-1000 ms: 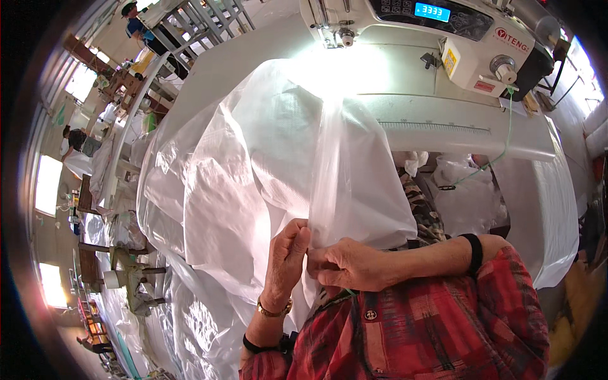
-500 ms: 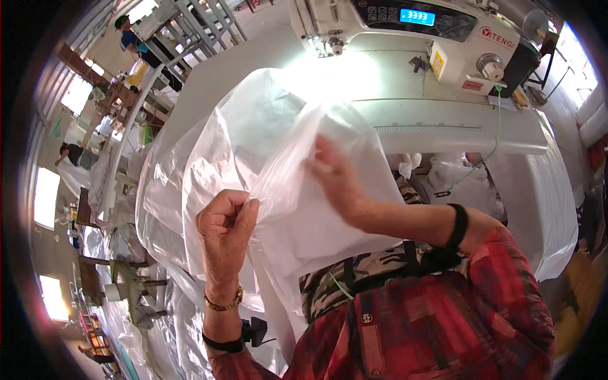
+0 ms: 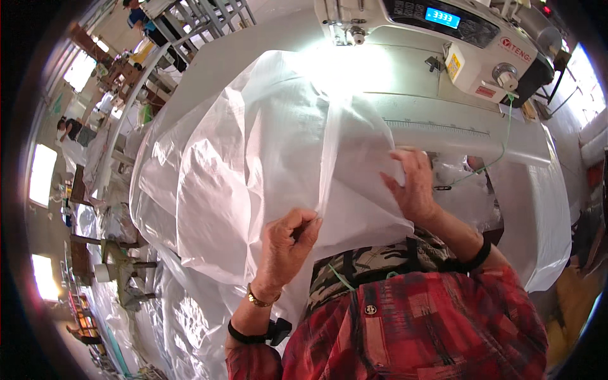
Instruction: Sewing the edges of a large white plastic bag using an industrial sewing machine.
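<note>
A large sheet of translucent white plastic point(image 3: 278, 139) spreads over the sewing table and hangs down toward my lap. My left hand point(image 3: 289, 244) pinches the near end of a folded strip in it, which runs up toward the bright light under the sewing machine point(image 3: 437, 38). My right hand point(image 3: 411, 183) is at the sheet's right edge, its fingers apart and curved, holding nothing. The machine's needle area is washed out by glare.
A green cord point(image 3: 508, 126) dangles from the machine, ending near a small dark clip. A ruler strip point(image 3: 437, 128) lies along the table's front. More plastic sheeting lies at left, near a wooden stool point(image 3: 120, 275). Two people are farther off at left.
My left hand has moved right, keeping its pinch on the plastic and straightening the folded strip. My right hand has swept right, away from the strip, toward the sheet's right edge.
</note>
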### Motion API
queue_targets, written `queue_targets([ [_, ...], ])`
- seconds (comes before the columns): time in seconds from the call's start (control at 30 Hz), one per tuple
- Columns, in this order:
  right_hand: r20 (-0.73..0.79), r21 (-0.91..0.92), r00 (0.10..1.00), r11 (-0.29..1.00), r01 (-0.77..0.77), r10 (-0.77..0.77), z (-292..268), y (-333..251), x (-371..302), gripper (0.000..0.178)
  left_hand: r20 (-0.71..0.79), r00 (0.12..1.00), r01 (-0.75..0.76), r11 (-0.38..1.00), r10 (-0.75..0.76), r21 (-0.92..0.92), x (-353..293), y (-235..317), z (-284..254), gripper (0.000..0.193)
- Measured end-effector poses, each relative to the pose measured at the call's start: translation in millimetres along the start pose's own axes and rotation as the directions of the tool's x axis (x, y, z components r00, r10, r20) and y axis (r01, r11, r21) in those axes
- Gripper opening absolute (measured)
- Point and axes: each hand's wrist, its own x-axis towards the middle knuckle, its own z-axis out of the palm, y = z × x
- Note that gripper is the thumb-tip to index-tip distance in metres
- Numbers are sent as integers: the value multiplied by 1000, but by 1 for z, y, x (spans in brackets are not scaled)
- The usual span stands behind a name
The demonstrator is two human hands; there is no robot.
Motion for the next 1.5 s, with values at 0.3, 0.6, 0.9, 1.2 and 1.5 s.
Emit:
queue_targets([
  [0.3,391,331,885,858,-393,254,-36,-30,-16,16,-34,998,-57,998,57,-7,-3,6,10,10],
  [0.6,572,500,816,823,-270,-80,-64,-87,33,16,29,977,-212,958,211,194,2,12,17,7],
  [0.9,626,560,720,815,-149,-299,-33,-111,5,16,59,998,8,998,-4,-66,-7,1,19,4],
  [1.2,411,687,680,696,207,-608,-9,-113,1,13,-39,998,50,997,-53,-62,-7,-6,1,6],
  [1.5,499,581,863,766,-273,-71,125,-120,80,26,150,981,-164,937,123,308,46,78,-91,9],
])
